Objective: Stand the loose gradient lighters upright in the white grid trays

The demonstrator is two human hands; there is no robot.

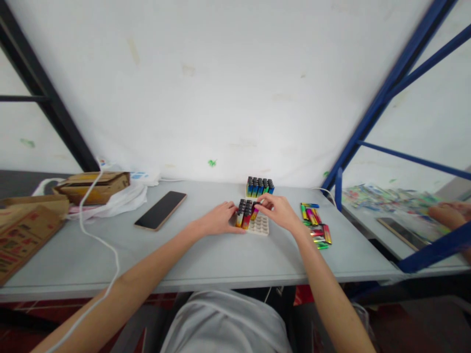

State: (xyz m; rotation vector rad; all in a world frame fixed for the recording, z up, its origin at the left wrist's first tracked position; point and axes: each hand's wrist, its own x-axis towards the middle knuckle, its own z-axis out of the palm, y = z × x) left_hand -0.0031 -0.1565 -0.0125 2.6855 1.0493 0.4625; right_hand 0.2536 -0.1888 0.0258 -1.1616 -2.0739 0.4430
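A white tray with round-looking sockets (262, 226) sits on the grey table, its left part filled with upright lighters (242, 215) that have black tops. My left hand (221, 218) curves round the tray's left end, thumb along the front and fingers behind, gripping it. Between the fingertips of my right hand (278, 211) is a pink and yellow lighter (254, 212), upright over the tray beside the filled rows; whether its base is in a socket I cannot tell. Several shiny coloured lighters (315, 218) lie loose to the right of my right hand.
Behind the tray, a block of upright blue-green lighters (259, 187) stands near the wall. A phone (162, 210) lies to the left, with cardboard boxes (97, 186) and a white cable (110, 245) farther left. A blue metal frame (368, 122) rises at right; another person's hand (447, 213) is beyond it.
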